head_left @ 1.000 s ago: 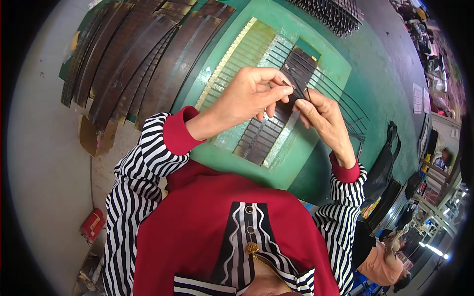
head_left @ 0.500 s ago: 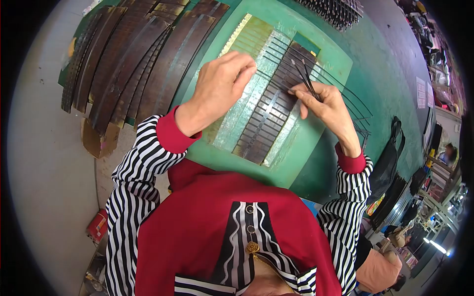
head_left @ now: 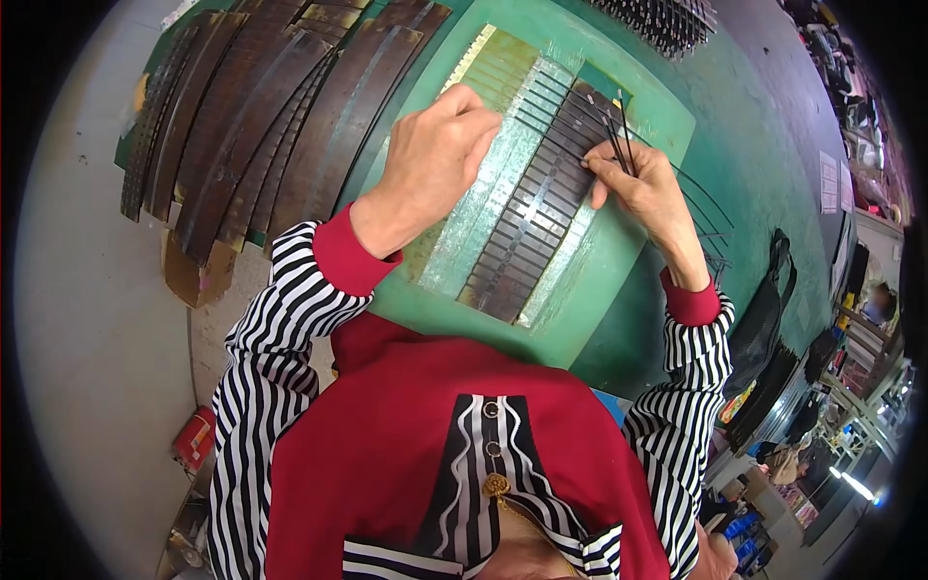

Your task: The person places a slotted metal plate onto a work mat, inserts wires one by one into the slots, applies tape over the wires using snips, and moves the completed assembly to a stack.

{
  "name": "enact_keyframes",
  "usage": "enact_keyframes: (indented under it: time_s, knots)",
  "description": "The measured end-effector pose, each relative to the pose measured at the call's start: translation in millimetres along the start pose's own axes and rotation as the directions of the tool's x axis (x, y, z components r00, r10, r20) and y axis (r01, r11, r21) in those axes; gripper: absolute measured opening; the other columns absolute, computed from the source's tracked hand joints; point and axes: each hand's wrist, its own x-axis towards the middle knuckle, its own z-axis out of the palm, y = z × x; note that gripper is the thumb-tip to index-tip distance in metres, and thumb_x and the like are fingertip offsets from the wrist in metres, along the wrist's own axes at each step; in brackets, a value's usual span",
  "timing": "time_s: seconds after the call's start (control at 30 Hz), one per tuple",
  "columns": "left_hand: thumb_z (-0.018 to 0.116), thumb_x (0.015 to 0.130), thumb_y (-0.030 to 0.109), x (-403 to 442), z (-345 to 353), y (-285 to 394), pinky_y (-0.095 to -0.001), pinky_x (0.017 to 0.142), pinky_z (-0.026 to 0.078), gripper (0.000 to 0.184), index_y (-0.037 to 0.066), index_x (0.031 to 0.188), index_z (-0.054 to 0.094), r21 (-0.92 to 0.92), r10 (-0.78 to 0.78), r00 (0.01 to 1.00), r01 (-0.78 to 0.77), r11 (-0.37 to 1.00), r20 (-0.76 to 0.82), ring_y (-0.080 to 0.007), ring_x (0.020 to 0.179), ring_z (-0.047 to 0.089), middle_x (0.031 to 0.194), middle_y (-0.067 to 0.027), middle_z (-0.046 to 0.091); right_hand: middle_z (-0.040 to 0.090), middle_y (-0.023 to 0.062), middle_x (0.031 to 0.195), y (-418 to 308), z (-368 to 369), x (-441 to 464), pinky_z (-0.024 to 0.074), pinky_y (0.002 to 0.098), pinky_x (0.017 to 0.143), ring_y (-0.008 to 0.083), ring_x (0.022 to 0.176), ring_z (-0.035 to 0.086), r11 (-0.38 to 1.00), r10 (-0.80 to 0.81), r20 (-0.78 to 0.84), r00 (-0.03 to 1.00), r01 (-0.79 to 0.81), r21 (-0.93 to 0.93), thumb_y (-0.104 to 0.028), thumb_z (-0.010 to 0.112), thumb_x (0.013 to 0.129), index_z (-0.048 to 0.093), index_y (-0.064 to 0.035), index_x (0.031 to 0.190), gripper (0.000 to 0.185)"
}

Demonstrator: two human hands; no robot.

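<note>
My left hand (head_left: 432,147) is closed, its fingers curled and thumb against them, above the left part of a shiny metal sheet (head_left: 462,227). Whatever it may pinch is hidden. My right hand (head_left: 638,184) holds several thin black cords (head_left: 619,135) with small metal tips, which point up and away from me. Its thumb and forefinger are pinched together over the right edge of a dark slotted plate (head_left: 527,217). Thin black cords (head_left: 543,87) lie side by side across the sheet and plate, in the slots.
Under the sheet is a green board (head_left: 667,106). Long dark slotted plates (head_left: 329,126) are stacked at the left. A bundle of metal-tipped cords (head_left: 667,24) lies at the far edge, and a black bag (head_left: 764,300) is at the right. More cords curve beyond my right hand.
My right hand has moved a little right and away from me with the cords, which now stand more upright. My left hand has shifted slightly away from me, its fingers more curled.
</note>
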Motion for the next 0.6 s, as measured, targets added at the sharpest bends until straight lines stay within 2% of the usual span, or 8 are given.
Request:
enact_keyframes:
  time_s: [0.17,0.27,0.3,0.4,0.47,0.53,0.6]
  knots:
    - [0.060,0.076,0.002,1.2,2.2,-2.2,-0.0375,0.053,0.045,0.006,0.003,0.081,0.061,-0.008,0.020,1.000,-0.020,1.000,0.000,-0.0289,0.060,0.057,0.079,-0.0084,0.056,0.057,-0.0005,0.055,-0.5,0.1,0.6,0.0225,0.0179,0.040,0.0009,0.042,0.035,1.000,0.015,0.002,1.000,-0.015,0.003,-0.016,0.055,0.086,0.060,-0.0021,0.090,0.015]
    - [0.061,0.073,0.000,2.0,4.5,-6.5,-0.0302,0.052,0.047,0.020,0.003,0.093,0.063,0.112,0.148,0.986,-0.156,0.981,0.075,-0.0211,0.065,0.058,0.088,-0.0068,0.058,0.057,-0.0002,0.054,-2.8,0.7,0.7,0.0234,0.0180,0.039,0.0013,0.042,0.035,1.000,0.024,-0.006,1.000,-0.024,-0.001,-0.017,0.055,0.086,0.060,-0.0021,0.087,0.015]
    - [0.061,0.073,0.000,1.8,5.3,-5.7,-0.0302,0.052,0.047,0.020,0.003,0.093,0.063,0.111,0.148,0.986,-0.155,0.982,0.075,-0.0211,0.065,0.058,0.088,-0.0068,0.058,0.057,0.0000,0.054,-3.1,0.7,0.9,0.0238,0.0181,0.039,0.0015,0.042,0.035,1.000,0.028,-0.011,1.000,-0.028,-0.001,-0.017,0.055,0.086,0.059,-0.0021,0.085,0.015]
    - [0.059,0.066,-0.003,3.4,8.2,3.8,-0.0281,0.053,0.049,0.035,0.006,0.100,0.062,0.289,0.304,0.930,-0.354,0.889,0.205,-0.0188,0.079,0.056,0.097,-0.0041,0.057,0.057,0.0008,0.053,-2.3,-0.8,2.3,0.0269,0.0197,0.040,0.0023,0.043,0.038,0.999,0.051,-0.008,0.999,-0.051,0.002,-0.015,0.056,0.086,0.056,-0.0034,0.078,0.014]
    - [0.059,0.066,0.000,2.1,11.6,6.0,-0.0264,0.051,0.048,0.033,0.005,0.098,0.061,0.326,0.313,0.927,-0.366,0.871,0.205,-0.0182,0.080,0.055,0.096,-0.0036,0.055,0.057,0.0012,0.053,-2.4,-2.8,1.6,0.0284,0.0205,0.041,0.0026,0.044,0.040,0.998,0.063,-0.007,0.998,-0.063,0.002,-0.013,0.056,0.085,0.054,-0.0040,0.074,0.015]
    - [0.058,0.065,0.006,-0.3,14.9,6.5,-0.0231,0.049,0.047,0.029,0.005,0.095,0.059,0.399,0.330,0.921,-0.388,0.831,0.208,-0.0169,0.083,0.052,0.093,-0.0026,0.052,0.057,0.0025,0.053,-3.6,-7.6,-2.2,0.0315,0.0217,0.042,0.0049,0.044,0.042,0.987,0.132,-0.029,0.991,-0.134,-0.089,-0.012,0.055,0.085,0.052,-0.0029,0.072,0.016]
    - [0.058,0.065,0.006,-1.6,17.5,6.2,-0.0234,0.049,0.047,0.031,0.004,0.096,0.058,0.390,0.325,0.924,-0.380,0.838,0.202,-0.0172,0.082,0.052,0.093,-0.0027,0.052,0.057,0.0031,0.054,-0.2,-12.0,-9.7,0.0330,0.0223,0.042,0.0060,0.043,0.043,0.976,0.166,-0.041,0.985,-0.170,-0.137,-0.011,0.055,0.084,0.051,-0.0023,0.070,0.017]
